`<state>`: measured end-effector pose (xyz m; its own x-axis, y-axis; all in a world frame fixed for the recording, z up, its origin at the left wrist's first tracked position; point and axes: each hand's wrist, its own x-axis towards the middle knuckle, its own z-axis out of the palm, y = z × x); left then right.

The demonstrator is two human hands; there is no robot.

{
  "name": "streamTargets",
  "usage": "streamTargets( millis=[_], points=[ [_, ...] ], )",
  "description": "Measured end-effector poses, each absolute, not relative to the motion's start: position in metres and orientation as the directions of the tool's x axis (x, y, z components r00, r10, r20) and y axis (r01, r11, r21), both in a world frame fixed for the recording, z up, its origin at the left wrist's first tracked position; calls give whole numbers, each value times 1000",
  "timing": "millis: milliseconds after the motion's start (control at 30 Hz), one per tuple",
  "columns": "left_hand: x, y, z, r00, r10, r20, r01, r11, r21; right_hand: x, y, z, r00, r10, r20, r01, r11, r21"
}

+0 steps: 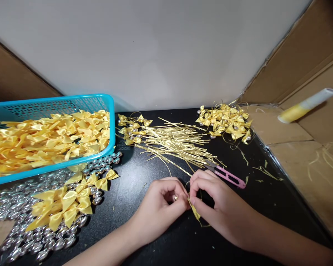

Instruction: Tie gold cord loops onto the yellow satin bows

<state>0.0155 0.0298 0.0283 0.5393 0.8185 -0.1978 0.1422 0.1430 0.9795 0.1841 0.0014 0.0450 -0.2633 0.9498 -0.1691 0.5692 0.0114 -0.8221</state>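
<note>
My left hand (161, 205) and my right hand (218, 207) meet at the fingertips low on the black table (144, 177). Between them they pinch a small yellow ribbon bow (194, 211) with a thin gold wire looping off it. A small metallic piece shows at my left fingertips; what it is I cannot tell. A bundle of gold wire strands (177, 142) lies just beyond my hands. Pink thread snips (228, 176) rest right behind my right hand.
A turquoise basket (111, 122) heaped with yellow bows sits at the left. Silver beads (22, 229) and loose bows (63, 203) spread in front of it. Finished bows lie in piles at centre (131, 129) and right (226, 120). Cardboard (299, 159) and a yellow-white tube (305, 106) border the right.
</note>
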Motion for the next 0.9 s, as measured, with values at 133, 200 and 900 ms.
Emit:
streamTargets(
  millis=[133, 200, 900],
  points=[
    [16, 30, 28, 535, 817, -217, 149, 162, 976, 184, 1, 44, -267, 951, -157, 566, 23, -824],
    [16, 31, 28, 535, 816, -217, 152, 160, 975, 184, 2, 45, -263, 951, -166, 562, 11, -827],
    [16, 32, 28, 525, 813, -252, 104, 233, 967, 183, 0, 46, -246, 958, -144, 581, 27, -814]
  ],
)
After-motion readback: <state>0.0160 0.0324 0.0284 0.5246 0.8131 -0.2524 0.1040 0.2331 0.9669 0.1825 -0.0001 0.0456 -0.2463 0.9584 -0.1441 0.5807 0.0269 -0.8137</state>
